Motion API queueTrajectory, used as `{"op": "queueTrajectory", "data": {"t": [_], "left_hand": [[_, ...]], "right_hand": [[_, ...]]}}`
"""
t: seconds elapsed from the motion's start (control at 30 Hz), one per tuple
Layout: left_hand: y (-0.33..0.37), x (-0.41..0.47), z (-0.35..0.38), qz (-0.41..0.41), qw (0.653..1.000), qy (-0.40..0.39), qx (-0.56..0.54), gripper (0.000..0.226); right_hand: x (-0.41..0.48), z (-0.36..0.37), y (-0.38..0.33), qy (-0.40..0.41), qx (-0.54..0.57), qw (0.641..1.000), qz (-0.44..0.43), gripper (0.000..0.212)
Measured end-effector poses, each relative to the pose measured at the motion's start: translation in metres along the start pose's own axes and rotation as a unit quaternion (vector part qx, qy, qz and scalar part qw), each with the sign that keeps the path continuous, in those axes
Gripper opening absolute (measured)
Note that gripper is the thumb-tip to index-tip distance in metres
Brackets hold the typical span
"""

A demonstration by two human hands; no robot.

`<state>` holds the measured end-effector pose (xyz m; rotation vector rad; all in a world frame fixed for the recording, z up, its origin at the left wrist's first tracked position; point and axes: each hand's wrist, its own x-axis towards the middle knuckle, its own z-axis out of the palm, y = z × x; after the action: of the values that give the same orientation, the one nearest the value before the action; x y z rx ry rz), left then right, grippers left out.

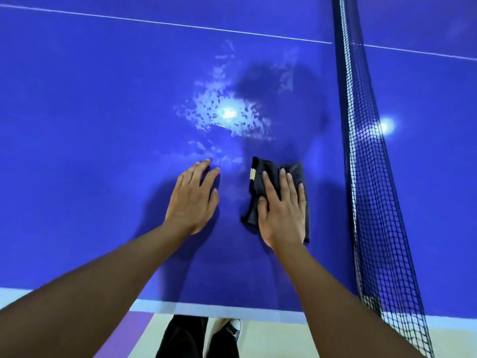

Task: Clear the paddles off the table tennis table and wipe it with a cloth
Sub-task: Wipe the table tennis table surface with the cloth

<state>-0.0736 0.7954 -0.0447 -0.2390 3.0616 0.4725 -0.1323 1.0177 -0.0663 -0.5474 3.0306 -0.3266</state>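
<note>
The blue table tennis table (90,125) fills the view. A dark folded cloth (260,171) with a small pale tag lies on it near the middle. My right hand (282,208) presses flat on the cloth with straight fingers. My left hand (193,197) rests flat on the bare surface just left of the cloth. Wet streaks (227,115) glisten on the table beyond both hands. No paddle is in view.
The dark net (366,151) runs up the right side, close to the cloth. A white centre line (165,23) crosses the far surface. The table's white near edge (219,307) lies below my arms, with my legs and a shoe (232,329) on the floor.
</note>
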Motion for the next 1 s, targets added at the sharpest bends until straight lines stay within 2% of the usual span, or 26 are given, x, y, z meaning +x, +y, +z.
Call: {"op": "queueTrajectory", "data": {"t": [0.33, 0.53, 0.7, 0.83, 1.0], "left_hand": [[-0.040, 0.174, -0.007, 0.019, 0.999, -0.014, 0.038, 0.064], [-0.047, 0.181, 0.001, 0.020, 0.998, -0.014, 0.062, 0.065], [-0.046, 0.184, 0.000, 0.020, 0.997, -0.016, 0.067, 0.064], [-0.048, 0.183, 0.001, 0.026, 0.997, -0.010, 0.065, 0.063], [-0.049, 0.183, 0.002, 0.027, 0.997, -0.010, 0.068, 0.064]], "right_hand": [[0.204, 0.000, 0.009, 0.029, -0.009, 0.999, 0.027, 0.062], [0.345, -0.004, 0.023, 0.048, -0.021, 0.998, 0.047, 0.059], [0.438, -0.010, 0.028, 0.032, -0.015, 0.998, 0.047, 0.058], [0.483, -0.013, 0.030, 0.019, -0.020, 0.999, 0.034, 0.057], [0.491, -0.013, 0.030, 0.012, -0.017, 0.999, 0.034, 0.057]]}}
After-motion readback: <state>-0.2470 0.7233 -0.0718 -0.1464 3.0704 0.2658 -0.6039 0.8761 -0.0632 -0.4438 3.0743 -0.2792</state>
